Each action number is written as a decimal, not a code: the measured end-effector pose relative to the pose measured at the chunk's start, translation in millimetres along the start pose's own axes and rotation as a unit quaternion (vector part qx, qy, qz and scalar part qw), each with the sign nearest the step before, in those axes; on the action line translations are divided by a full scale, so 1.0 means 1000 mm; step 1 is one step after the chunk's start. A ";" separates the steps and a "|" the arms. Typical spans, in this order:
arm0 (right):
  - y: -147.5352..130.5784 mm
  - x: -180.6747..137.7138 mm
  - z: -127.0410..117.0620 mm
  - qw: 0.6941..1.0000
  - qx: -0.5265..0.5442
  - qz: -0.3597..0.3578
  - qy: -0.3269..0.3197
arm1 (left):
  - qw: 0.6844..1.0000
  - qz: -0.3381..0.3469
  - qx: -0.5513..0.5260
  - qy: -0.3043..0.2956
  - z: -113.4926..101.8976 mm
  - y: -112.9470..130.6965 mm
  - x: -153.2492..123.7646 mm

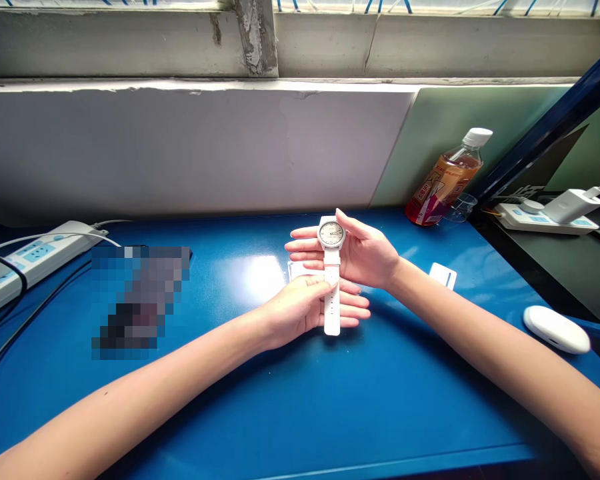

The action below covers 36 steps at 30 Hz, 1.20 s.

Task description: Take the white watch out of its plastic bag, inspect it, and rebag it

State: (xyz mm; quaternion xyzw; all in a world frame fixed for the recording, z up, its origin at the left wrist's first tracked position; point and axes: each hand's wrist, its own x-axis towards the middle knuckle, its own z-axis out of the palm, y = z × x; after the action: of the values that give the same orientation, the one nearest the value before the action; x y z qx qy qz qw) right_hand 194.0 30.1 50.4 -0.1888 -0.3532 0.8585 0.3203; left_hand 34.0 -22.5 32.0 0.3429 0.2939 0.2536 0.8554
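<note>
Pinching the watch (331, 267), left hand (300, 310) sits below the cupped right hand (365, 257).

One head-worn camera looks forward and down, close over the blue table (300, 413), facing the wall (180, 147).

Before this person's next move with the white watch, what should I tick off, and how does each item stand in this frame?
1. Right hand supports the white wristwatch at its case: ok, thumb beside it, fingers behind.
2. Left hand grips the lower strap: ok, pinched at the fingertips.
3. Dial faces the camera: ok.
4. Upper strap half and buckle: cannot tell, hidden behind the right hand.
5. Capped drink bottle is apart from both hands: ok, it leans against the wall at the back.
6. Strap tip is off the blue table: cannot tell.
</note>
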 end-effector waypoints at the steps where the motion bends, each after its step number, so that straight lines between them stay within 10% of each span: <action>1: 0.000 0.000 0.000 1.000 -0.001 -0.002 0.001 | 1.000 0.003 -0.003 -0.010 0.000 0.000 0.000; 36: -0.003 -0.005 0.004 0.997 -0.065 -0.033 -0.009 | 0.999 0.021 -0.026 -0.006 0.000 -0.002 0.001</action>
State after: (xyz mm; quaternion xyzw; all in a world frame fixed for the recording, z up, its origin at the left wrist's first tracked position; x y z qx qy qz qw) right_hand 196.6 26.4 56.1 -0.1893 -0.4173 0.8243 0.3324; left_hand 35.3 -22.9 30.4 0.3281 0.2747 0.2769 0.8604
